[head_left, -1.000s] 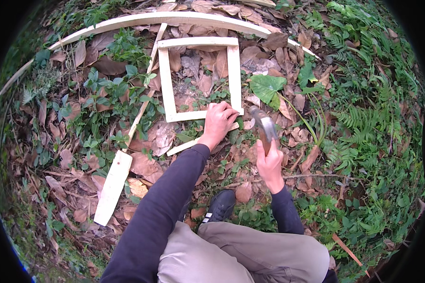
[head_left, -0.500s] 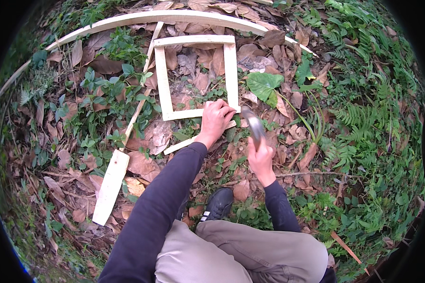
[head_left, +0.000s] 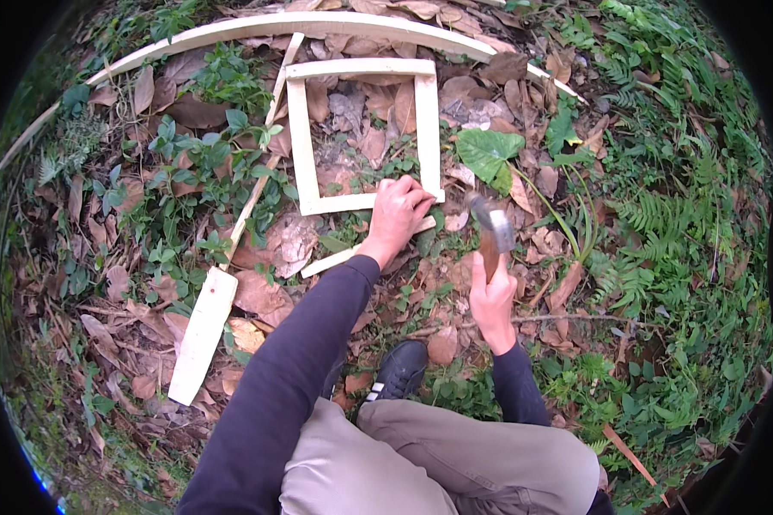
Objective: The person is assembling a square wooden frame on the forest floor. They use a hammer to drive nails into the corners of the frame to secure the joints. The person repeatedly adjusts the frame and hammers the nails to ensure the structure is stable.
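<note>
A four-sided frame of pale wooden strips [head_left: 429,129] lies on the leafy ground ahead of me. My left hand [head_left: 393,216] rests on its near strip beside the near right corner. Thumb and finger are pinched together there; whatever is between them is too small to make out. In my right hand [head_left: 493,300] is a hammer [head_left: 494,230], gripped by its wooden handle. Its metal head is raised to the right of that corner, apart from the wood. A short loose wooden strip [head_left: 331,261] lies under and beside my left wrist.
A long pale plank [head_left: 352,23] crosses the far side. To the left lie a thin wooden strip [head_left: 251,204] and a wider board [head_left: 204,335]. Dry leaves and low plants cover the ground, with a broad green leaf [head_left: 487,154] right of the frame. My shoe [head_left: 401,369] is close below.
The hammer and my right hand have moved right and back from the frame's corner. My left hand keeps its pinch at the corner. The whole view has shifted slightly.
</note>
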Motion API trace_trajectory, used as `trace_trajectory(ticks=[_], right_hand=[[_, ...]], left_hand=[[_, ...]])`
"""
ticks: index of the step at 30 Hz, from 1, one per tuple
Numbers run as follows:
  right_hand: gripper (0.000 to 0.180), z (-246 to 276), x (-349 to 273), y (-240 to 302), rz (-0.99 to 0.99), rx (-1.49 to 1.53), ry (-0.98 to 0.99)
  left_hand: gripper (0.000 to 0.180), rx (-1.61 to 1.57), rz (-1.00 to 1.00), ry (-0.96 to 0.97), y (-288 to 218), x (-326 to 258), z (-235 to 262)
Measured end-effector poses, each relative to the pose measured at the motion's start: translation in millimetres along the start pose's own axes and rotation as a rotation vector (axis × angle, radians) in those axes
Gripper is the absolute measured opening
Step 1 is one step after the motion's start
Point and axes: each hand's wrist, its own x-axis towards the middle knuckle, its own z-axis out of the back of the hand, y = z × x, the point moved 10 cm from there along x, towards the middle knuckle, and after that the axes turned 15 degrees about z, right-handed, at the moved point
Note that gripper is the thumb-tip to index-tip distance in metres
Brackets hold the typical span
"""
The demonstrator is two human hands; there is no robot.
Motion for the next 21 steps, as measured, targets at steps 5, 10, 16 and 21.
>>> trace_trajectory(ticks=[5,10,16,21], right_hand=[[0.039,13,13,19,-0.064,0.029,0.015],[0.028,-20,14,-6,-0.078,0.034,0.157],[0.025,-22,5,-1,0.009,0.016,0.095],[0.025,-32,14,-7,0.028,-0.051,0.163]], left_hand=[[0.008,-0.028,0.004,0.023,3,-2,-1],[0.009,-0.012,-0.046,0.063,-1,-3,0],[0.009,-0.048,0.030,0.087,6,-1,-4],[0.009,-0.053,0.107,0.062,17,-1,-1]])
